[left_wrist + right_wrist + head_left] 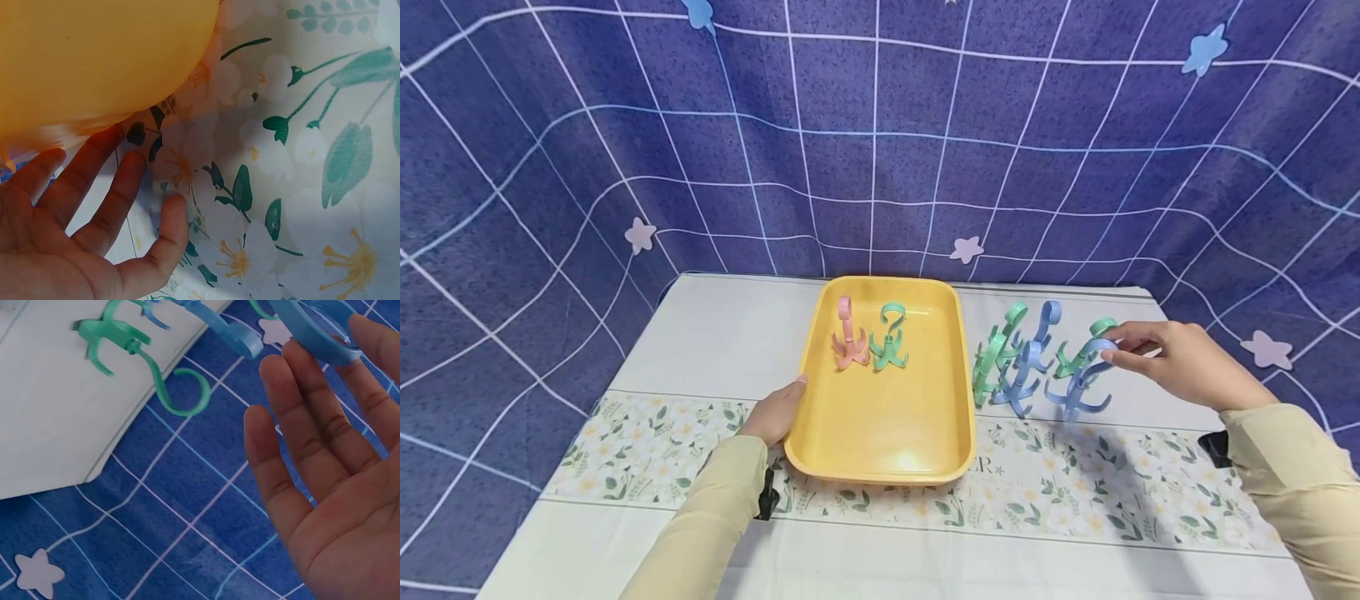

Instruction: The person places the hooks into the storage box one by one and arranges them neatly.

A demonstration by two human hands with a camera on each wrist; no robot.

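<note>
A yellow tray (pixel 880 425) lies on the table with a pink hook hanger (pixel 850 350) and a green hook hanger (pixel 889 350) inside, near its far end. My left hand (pixel 775 412) holds the tray's left edge, thumb at the rim; in the left wrist view its fingers (pixel 103 219) reach under the tray. On the right, my right hand (pixel 1180 358) pinches a blue multi-pronged hook hanger (pixel 1077 390) by its curved top. Beside it lie more hangers, among them a green one (pixel 988 367) and a blue one (pixel 1018 382).
A white cloth with a floral band (pixel 647 450) covers the table. Behind and at both sides hangs a blue gridded curtain (pixel 910 100) with star shapes. The loose hangers lie close to the tray's right edge, some overlapping.
</note>
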